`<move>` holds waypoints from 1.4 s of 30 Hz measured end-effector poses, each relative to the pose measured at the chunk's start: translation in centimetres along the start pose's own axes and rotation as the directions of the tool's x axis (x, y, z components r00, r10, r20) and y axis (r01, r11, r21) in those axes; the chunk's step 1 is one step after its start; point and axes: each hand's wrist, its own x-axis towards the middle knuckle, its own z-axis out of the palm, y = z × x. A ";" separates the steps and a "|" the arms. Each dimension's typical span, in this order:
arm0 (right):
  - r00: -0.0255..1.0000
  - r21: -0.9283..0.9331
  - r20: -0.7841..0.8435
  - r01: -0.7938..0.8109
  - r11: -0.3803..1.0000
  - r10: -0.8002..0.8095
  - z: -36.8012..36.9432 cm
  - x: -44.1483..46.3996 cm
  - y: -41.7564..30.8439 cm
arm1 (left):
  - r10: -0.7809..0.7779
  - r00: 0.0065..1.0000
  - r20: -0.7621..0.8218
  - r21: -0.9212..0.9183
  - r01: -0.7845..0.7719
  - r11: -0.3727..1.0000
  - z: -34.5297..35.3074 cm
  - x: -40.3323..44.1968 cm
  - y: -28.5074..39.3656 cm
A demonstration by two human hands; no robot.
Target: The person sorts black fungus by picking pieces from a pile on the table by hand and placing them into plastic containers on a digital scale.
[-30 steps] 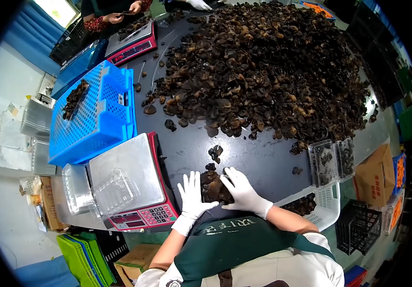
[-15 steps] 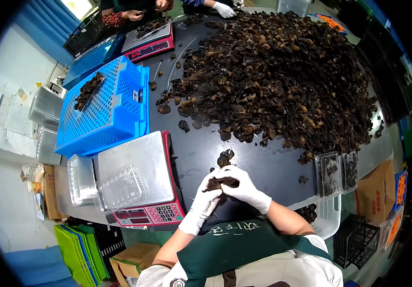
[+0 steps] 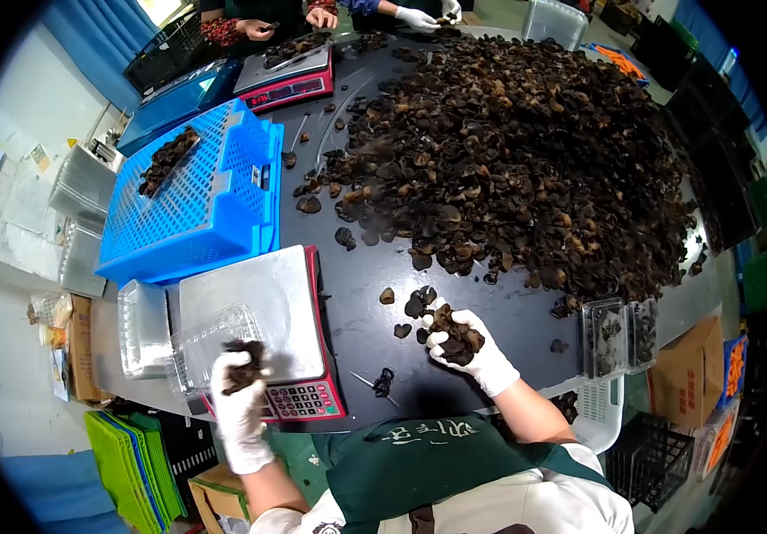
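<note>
My gloved left hand (image 3: pixel 239 405) is closed round some dark brown fungus pieces (image 3: pixel 243 367), over the near edge of the silver scale (image 3: pixel 246 294) and beside the clear plastic tray (image 3: pixel 214 343) on it. My gloved right hand (image 3: pixel 472 351) holds a larger clump of fungus (image 3: pixel 456 336), palm up, above the dark table. Loose pieces (image 3: pixel 417 303) lie just left of that hand, and a small dark piece (image 3: pixel 383 383) lies between my hands. Beyond them spreads a big heap of fungus (image 3: pixel 526 160).
A blue crate (image 3: pixel 197 196) with a filled tray on top stands behind the scale. Clear boxes (image 3: pixel 604 338) sit at the table's right edge, a white basket (image 3: pixel 599 414) below. A second scale (image 3: pixel 286 84) stands far left, near co-workers' hands (image 3: pixel 417 20).
My hands have moved apart, each now holding fungus. The left went left to the scale; the right turned palm up. Several loose pieces now lie on the table near the right hand.
</note>
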 end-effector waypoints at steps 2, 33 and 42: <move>0.998 -0.018 -0.055 -0.017 1.000 0.016 -0.3 0.0 -0.1 | 0.124 0.992 -0.021 0.493 -0.097 0.865 -4.3 0.4 1.5; 0.760 -0.644 0.648 0.578 -0.501 0.044 12.2 17.7 11.4 | 0.359 0.926 0.115 0.854 -0.277 0.441 -8.0 4.0 -4.4; 0.810 -0.904 0.357 0.174 -0.391 -0.464 4.3 9.1 -3.0 | 0.308 0.951 0.014 0.628 -0.249 0.737 -7.9 2.5 -3.1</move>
